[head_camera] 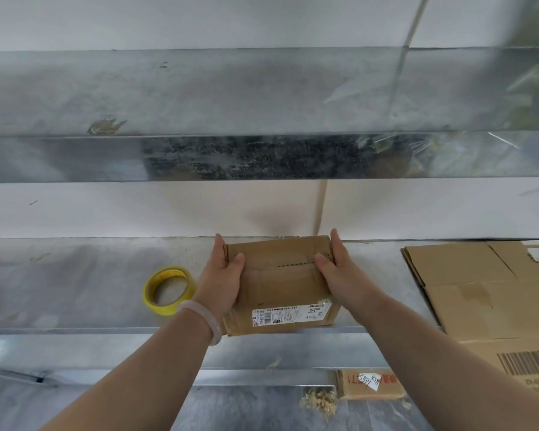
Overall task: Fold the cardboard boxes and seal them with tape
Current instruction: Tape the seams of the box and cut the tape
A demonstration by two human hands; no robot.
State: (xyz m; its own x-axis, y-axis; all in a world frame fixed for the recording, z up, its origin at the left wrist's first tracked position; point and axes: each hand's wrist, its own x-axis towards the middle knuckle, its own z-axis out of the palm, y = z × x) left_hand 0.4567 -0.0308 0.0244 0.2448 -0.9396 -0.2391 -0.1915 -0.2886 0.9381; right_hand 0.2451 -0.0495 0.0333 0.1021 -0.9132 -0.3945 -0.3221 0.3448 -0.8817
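Note:
A small brown cardboard box [279, 284] with a white shipping label on its near side stands on the metal shelf [75, 290]. My left hand [223, 275] presses its left side, thumb on top. My right hand [339, 269] grips its right side the same way, so the top flaps are held closed. A roll of yellow tape [168, 289] lies flat on the shelf just left of my left wrist, apart from the box.
A stack of flattened cardboard boxes [486, 293] lies on the shelf at the right, overhanging the front edge. A higher metal shelf [199, 157] runs across above. Below, a small cardboard piece [371, 384] and wood shavings [319, 399] lie on a lower level.

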